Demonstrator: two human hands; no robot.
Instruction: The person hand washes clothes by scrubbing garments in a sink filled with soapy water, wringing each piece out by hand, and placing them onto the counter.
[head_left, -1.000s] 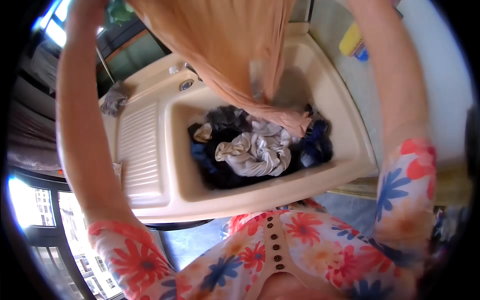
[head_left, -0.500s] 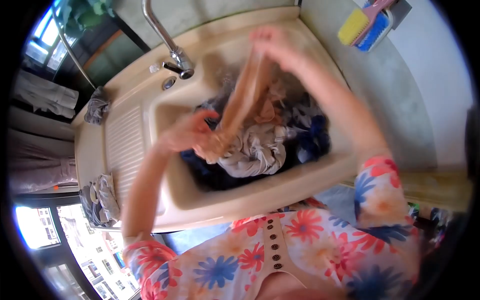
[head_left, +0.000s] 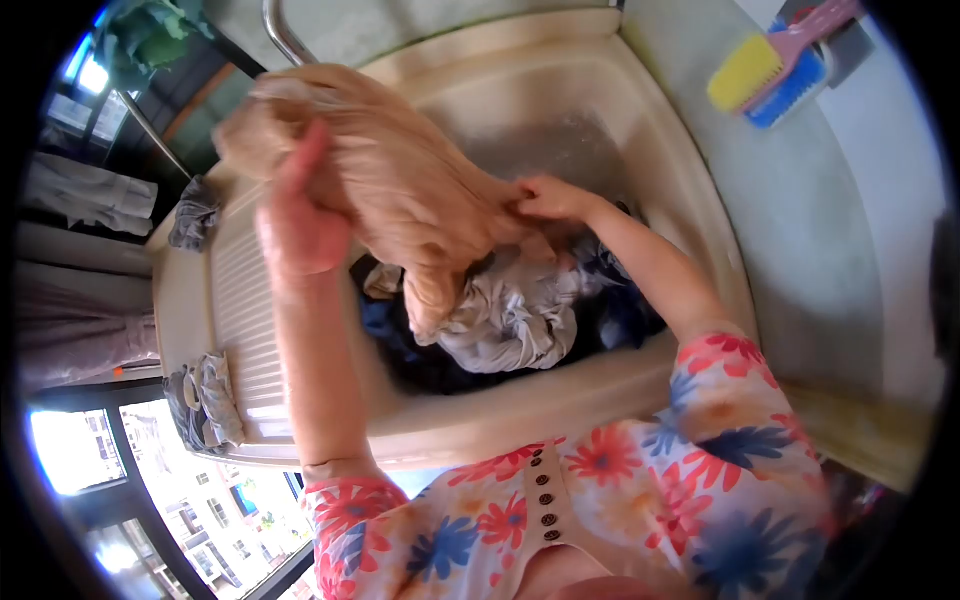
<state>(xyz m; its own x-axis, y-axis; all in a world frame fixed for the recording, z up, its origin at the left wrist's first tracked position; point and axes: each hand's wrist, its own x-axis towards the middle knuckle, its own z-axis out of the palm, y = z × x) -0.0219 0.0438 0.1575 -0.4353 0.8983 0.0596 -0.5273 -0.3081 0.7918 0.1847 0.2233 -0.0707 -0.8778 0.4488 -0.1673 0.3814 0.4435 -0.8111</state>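
Observation:
A wet tan garment (head_left: 400,165) is stretched between my two hands above the sink (head_left: 660,130). My left hand (head_left: 305,215), raised on the left, grips its bunched upper end. Lower down at the right, my right hand (head_left: 550,198) is closed on its other side. Part of the garment hangs down onto the clothes in the basin. Below it lie a crumpled light grey cloth (head_left: 515,320) and dark blue clothes (head_left: 395,335). Water shows at the back of the basin. What kind of garment the tan one is, I cannot make out.
A ribbed drainboard (head_left: 250,300) adjoins the basin on the left. Bundled grey cloths (head_left: 195,212) and folded cloths (head_left: 210,400) lie on its edge. The faucet (head_left: 285,30) is mostly hidden behind the garment. Brushes (head_left: 750,75) hang on the right wall.
The tan garment has been lifted and spread up to the left. My left hand has risen with it, while my right hand has come down toward the middle of the basin.

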